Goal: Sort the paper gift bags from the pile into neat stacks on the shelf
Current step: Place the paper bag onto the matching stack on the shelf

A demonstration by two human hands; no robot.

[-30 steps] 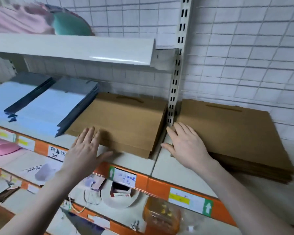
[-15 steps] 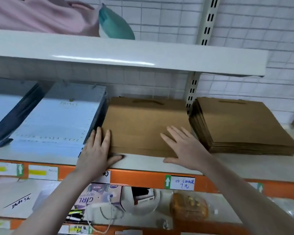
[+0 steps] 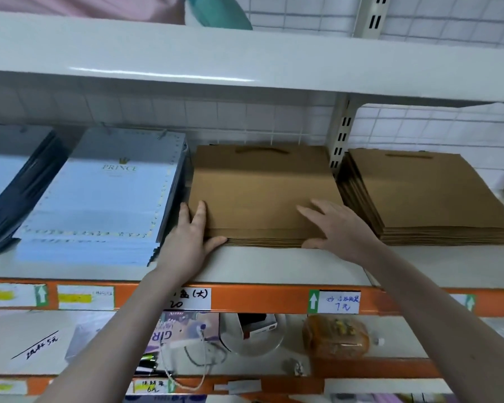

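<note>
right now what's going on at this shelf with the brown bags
A person is squaring up the middle stack of brown paper bags on the shelf. The left hand presses flat against its front left corner, and the right hand rests flat on its front right corner. A second brown stack sits to the right and blue bags to the left, already stacked.

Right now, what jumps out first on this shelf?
Both hands, left hand and right hand, lie flat on the middle brown bag stack. A taller brown stack sits to its right, pale blue "PRINCE" bags to its left.
</note>
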